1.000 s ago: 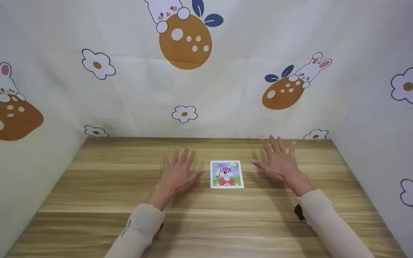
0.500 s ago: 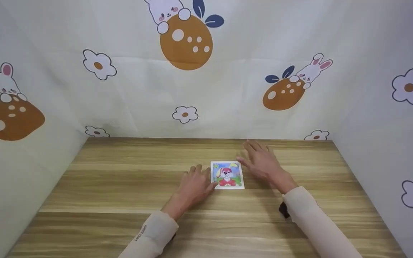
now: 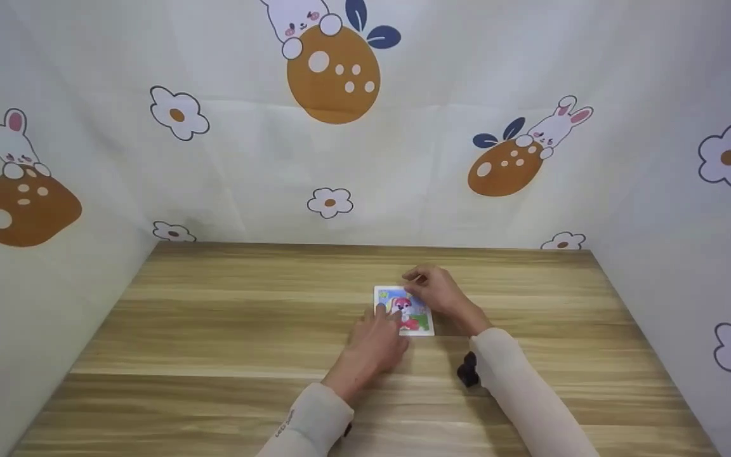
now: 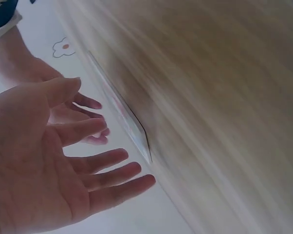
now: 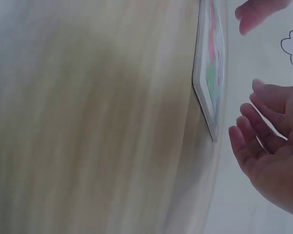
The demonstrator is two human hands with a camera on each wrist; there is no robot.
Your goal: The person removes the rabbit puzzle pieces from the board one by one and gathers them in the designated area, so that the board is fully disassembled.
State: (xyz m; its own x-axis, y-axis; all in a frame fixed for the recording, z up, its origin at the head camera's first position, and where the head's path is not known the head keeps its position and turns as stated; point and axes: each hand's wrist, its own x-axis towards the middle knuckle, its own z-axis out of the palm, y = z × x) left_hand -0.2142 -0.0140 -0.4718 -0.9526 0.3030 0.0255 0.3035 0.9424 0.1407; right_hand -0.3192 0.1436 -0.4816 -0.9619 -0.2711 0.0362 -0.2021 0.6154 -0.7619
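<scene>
1. the rabbit picture board [image 3: 417,320], white-bordered and square-looking, lies flat, face up, near the middle of the wood-grain tabletop [image 3: 245,317]; both wrist views catch it nearly edge-on.
2. its picture shows a red-and-white cartoon rabbit over green and blue; the left fingers hide part of it from the head camera.
3. the left hand [image 3: 375,343] reaches over the board's near left corner. its fingers are extended and relaxed, spread a little, grasping nothing; in the left wrist view they look raised off the surface.
4. the right hand [image 3: 440,293] is over the board's far right corner, palm turned inward. its fingers are loosely bent, thumb tip close to the index finger, and nothing shows between them; the right wrist view has them just beside the board, apart from it.
5. the left sleeve [image 3: 318,412] and right sleeve [image 3: 508,362] are pale, with cuffs at the wrists; the lettering on the left one is too small to read. a black object [image 3: 467,370] shows beside the right cuff.
6. behind the tabletop and along both sides stands a cream curtain [image 3: 238,171], printed with white rabbits leaning on oranges [image 3: 334,82] and outlined flowers [image 3: 330,203].
</scene>
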